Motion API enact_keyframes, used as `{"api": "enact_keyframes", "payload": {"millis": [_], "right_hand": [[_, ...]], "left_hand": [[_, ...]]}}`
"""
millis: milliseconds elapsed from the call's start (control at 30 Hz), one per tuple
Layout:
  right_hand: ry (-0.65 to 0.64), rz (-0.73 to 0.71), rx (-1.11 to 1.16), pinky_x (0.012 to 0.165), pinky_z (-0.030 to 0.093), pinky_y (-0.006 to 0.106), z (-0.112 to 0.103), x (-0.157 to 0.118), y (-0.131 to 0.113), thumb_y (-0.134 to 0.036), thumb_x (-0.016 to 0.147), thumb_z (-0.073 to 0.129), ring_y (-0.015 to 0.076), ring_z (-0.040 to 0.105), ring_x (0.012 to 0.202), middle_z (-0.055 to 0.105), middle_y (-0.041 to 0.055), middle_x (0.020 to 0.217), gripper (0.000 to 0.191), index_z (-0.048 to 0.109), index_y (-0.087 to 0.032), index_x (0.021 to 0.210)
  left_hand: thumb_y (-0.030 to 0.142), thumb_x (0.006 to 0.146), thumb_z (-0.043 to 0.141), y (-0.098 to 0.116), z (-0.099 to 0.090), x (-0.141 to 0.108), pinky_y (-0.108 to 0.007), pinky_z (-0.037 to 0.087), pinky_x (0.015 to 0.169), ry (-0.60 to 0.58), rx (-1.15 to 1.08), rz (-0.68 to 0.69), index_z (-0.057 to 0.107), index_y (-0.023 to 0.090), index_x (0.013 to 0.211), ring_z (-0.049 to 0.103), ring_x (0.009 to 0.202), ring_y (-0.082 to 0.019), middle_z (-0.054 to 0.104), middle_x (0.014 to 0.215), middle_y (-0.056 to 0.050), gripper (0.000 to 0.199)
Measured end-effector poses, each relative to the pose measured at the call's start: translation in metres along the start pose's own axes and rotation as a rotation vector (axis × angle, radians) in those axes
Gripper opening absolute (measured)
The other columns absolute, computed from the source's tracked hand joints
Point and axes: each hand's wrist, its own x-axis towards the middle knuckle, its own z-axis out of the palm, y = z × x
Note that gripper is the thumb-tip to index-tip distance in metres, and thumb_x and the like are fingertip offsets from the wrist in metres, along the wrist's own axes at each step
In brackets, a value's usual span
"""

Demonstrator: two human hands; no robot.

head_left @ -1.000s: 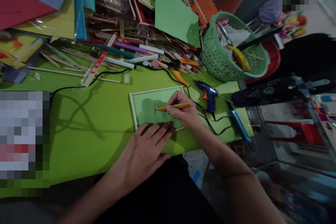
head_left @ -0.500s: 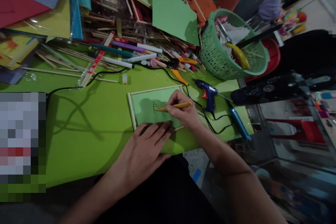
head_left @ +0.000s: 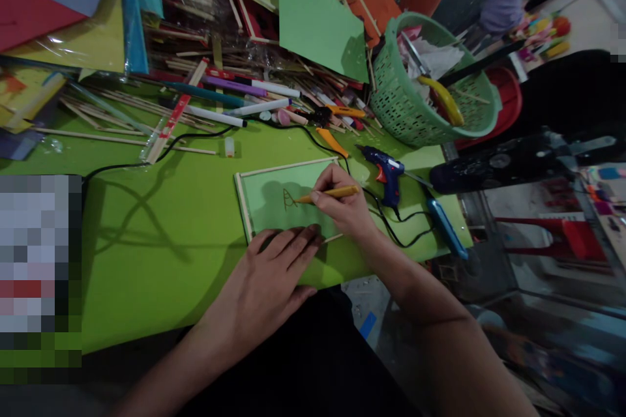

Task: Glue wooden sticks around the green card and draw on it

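Note:
A green card (head_left: 264,199) edged with thin wooden sticks lies on the green table (head_left: 147,287). My right hand (head_left: 342,203) pinches a yellow-brown pen (head_left: 337,192), its tip on the card at the lower right of a small brown drawn mark (head_left: 288,199) made of a few lines. Flat across the card's lower edge rests my left hand (head_left: 278,267), palm down, fingers stretched out and holding nothing.
Right of the card lie a blue glue gun (head_left: 386,172) with a black cord and orange-handled scissors (head_left: 332,141). Behind are markers (head_left: 259,106), many sticks, coloured sheets and a green basket (head_left: 411,104). A pixelated object (head_left: 34,260) sits at left.
The pen tip has moved slightly, and the drawn mark has gained a slanting line at its lower right. My left hand stays in place on the card.

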Motion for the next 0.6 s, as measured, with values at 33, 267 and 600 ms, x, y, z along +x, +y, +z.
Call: {"api": "enact_keyframes", "payload": {"millis": [33,267,600], "right_hand": [[0.002,0.000,0.002,0.057,0.037,0.028,-0.0002,0.0000,0.0004,-0.027,0.078,0.067,0.0128,0.046,0.063,0.053,-0.0044,0.067,0.015,0.054,-0.024,0.072],[0.008,0.027,0.119,0.058,0.037,0.029,-0.0020,0.0003,0.0073,-0.033,0.079,0.071,0.0125,0.044,0.061,0.052,-0.0045,0.067,0.018,0.057,-0.023,0.074],[-0.035,-0.002,0.093,0.056,0.036,0.028,0.0000,-0.0023,0.0013,-0.030,0.080,0.071,0.0119,0.045,0.059,0.053,-0.0052,0.066,0.016,0.058,-0.023,0.076]], "left_hand": [[0.045,0.104,0.055,-0.0001,-0.0001,0.0000,-0.043,0.035,0.111,-0.002,0.001,0.002,0.053,0.019,0.150,0.053,0.136,-0.024,0.059,0.154,-0.004,0.053],[0.045,0.104,0.055,-0.0001,-0.0014,-0.0006,-0.043,0.034,0.112,-0.006,-0.008,-0.003,0.053,0.020,0.151,0.054,0.135,-0.024,0.060,0.153,-0.005,0.053],[0.046,0.102,0.059,-0.0001,-0.0004,-0.0009,-0.043,0.035,0.113,0.005,-0.018,-0.005,0.053,0.020,0.150,0.054,0.135,-0.023,0.060,0.153,-0.004,0.055]]}}
